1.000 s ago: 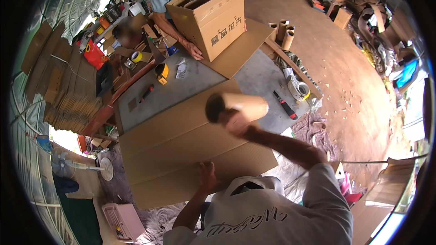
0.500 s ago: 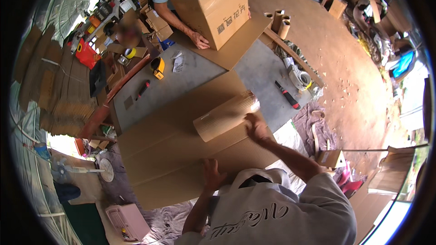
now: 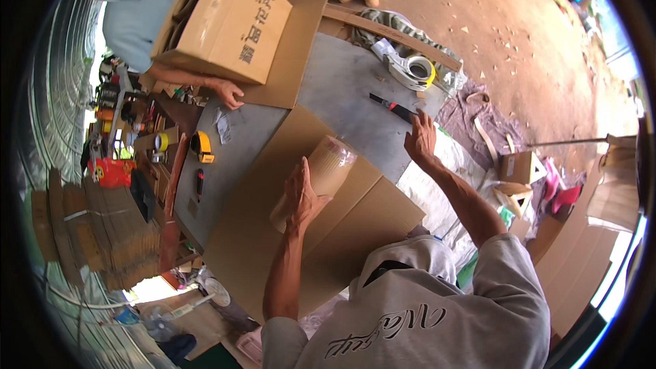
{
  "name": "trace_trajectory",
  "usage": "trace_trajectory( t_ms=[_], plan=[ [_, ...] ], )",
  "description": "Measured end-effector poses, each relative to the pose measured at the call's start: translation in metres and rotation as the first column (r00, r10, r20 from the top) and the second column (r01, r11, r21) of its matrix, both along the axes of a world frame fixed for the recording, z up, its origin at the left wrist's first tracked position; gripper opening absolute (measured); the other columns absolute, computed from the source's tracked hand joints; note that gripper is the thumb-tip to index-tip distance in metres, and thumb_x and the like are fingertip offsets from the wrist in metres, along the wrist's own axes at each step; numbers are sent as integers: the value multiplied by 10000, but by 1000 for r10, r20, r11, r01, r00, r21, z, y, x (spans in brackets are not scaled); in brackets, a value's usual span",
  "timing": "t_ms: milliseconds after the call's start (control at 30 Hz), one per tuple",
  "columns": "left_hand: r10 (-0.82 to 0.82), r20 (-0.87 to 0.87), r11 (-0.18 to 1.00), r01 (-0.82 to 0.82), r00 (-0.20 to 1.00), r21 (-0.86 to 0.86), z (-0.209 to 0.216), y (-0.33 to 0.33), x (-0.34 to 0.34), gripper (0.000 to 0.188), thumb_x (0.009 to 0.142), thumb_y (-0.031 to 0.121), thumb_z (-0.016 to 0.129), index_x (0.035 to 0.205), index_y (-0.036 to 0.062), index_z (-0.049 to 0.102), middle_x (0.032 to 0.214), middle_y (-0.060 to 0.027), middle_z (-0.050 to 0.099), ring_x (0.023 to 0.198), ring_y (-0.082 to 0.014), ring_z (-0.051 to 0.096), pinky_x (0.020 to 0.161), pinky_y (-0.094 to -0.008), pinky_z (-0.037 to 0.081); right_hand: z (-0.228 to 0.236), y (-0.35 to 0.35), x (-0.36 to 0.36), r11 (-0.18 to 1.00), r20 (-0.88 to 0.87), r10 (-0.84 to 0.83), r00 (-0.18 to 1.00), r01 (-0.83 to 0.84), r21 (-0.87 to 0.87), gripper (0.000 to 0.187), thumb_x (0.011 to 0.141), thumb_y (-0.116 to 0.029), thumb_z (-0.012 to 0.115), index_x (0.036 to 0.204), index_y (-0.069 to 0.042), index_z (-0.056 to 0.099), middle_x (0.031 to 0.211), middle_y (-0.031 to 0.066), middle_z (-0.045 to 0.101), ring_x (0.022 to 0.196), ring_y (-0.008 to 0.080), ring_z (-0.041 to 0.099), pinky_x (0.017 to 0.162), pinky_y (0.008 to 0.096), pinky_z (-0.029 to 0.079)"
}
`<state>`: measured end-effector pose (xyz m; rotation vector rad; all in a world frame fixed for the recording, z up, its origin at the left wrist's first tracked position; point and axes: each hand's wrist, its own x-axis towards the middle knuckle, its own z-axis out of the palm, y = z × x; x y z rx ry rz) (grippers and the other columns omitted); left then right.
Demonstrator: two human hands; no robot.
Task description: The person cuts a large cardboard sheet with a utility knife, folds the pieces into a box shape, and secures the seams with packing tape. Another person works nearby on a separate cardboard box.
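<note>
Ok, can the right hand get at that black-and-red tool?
Likely yes: the right hand is at the near end of the black-and-red tool, nothing visible between them.

Head view: left fisheye of worn pair, upright; faces down at counter [image 3: 335, 75], grey shirt [image 3: 444, 290] near, floor [image 3: 478, 20] farther.

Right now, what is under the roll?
Under the roll is the cardboard sheet; the left hand lies over the roll. The patch directly beneath is covered, so anything there cannot be seen.
</note>
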<state>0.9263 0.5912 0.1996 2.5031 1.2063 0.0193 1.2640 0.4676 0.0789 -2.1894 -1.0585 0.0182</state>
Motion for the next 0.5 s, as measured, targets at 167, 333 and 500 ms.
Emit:
trace_trajectory(
  t_ms=[167, 333, 500],
  plan=[
    [-61, -74, 996, 55, 995, -76, -10, 14, 17, 1235, 662, 295, 932, 1607, 13, 189, 1510, -275, 438, 1411, -431, 415, 1176, -518, 374, -23, 10, 20, 997, -40, 28, 999, -30, -70, 619, 751, 31, 662, 1362, -6, 571, 1461, 175, 505, 1344, 387, 472, 1077, 503, 398],
    [-102, -5, 993, 102, 995, 52, -9, 8, 25, 1082, 668, 276, 902, 1543, -10, 332, 1372, -268, 530, 1253, -445, 524, 1074, -535, 435, -15, 13, 19, 996, -16, 36, 999, -38, -75, 598, 782, 5, 692, 1369, 3, 579, 1468, 134, 504, 1368, 354, 454, 1091, 488, 386],
    [-84, -12, 995, 85, 996, 60, -10, -1, 24, 1079, 628, 226, 906, 1542, 30, 367, 1364, -226, 530, 1254, -422, 512, 1050, -533, 428, -23, 12, 15, 992, -7, 40, 999, -40, -119, 654, 792, -35, 740, 1418, -10, 549, 1494, 131, 484, 1393, 359, 434, 1119, 501, 364]
  ],
)
